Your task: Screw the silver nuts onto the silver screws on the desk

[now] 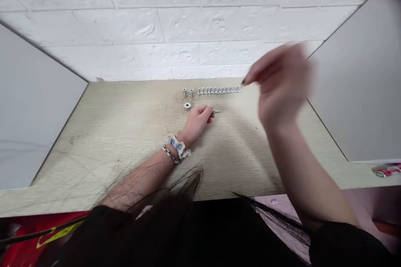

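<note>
My left hand (pixel 198 119) rests low over the tabletop, its fingers closed round a small metal bolt (pixel 217 111) whose thin shaft sticks out to the right; the rest of it is hidden by the fingers. My right hand (pixel 283 79) is raised at the right and smeared by motion. One dark-nailed fingertip of it appears by the right end of a row of small upright metal screws (pixel 219 90); whether it grips anything does not show. Beyond my left hand lie a round metal washer-like ring (pixel 187 106) and two short threaded metal cylinders, a left one (pixel 184 92) and a right one (pixel 191 92).
The pale wooden tabletop (pixel 125 133) ends at a white brick-patterned wall (pixel 181 29). Grey side panels close it in at left (pixel 34 104) and right (pixel 357 83). A pink-and-silver cylindrical object (pixel 387 171) lies at the right edge.
</note>
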A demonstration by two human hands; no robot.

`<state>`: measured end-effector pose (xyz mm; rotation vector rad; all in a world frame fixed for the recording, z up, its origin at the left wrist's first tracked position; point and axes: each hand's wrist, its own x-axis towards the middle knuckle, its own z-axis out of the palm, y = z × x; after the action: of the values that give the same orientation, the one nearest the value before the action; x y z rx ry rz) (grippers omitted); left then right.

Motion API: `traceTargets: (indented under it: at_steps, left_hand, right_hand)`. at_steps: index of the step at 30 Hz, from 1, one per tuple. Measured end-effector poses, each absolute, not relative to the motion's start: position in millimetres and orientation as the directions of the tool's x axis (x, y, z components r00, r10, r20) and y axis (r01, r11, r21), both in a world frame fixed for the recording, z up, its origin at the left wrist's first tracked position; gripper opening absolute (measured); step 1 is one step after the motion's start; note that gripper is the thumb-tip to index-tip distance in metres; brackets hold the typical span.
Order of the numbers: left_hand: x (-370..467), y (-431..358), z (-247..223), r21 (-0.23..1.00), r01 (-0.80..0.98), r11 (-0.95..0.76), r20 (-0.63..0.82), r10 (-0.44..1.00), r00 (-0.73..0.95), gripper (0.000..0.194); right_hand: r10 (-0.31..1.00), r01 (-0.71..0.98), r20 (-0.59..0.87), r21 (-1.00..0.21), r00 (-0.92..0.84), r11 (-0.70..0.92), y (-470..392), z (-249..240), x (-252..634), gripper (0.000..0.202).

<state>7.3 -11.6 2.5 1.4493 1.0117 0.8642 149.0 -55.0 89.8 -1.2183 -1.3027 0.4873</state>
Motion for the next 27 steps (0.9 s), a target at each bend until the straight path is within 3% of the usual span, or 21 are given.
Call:
traceTargets:
  at_steps: [2,7,11,27]
  left_hand:
    - [8,-10,2,0.995,0.095,-0.033,0.000,0.943,0.332,0.030]
    - [9,-9,1,0.996,0.043,-0.074,0.058,0.952,0.299,0.030]
    - [9,-10,1,0.990,0.070,-0.119,0.088,0.933,0.348,0.032]
    - [5,-3,-1,0.994,0.102,-0.051,0.003,0.909,0.416,0.029]
  right_hand:
    - [0.872,0.290,0.398,-0.903,0.285,0.317,-46,69,142,0.053]
    - [0.974,0.351,0.122,-0.935,0.189,0.049,-29,12,136,0.062]
    - [0.995,0.300,-0.033,-0.952,0.093,-0.059,-27,0,136,0.066]
    - [0.999,0.242,0.023,-0.970,-0.046,0.034,-21,-12,141,0.055]
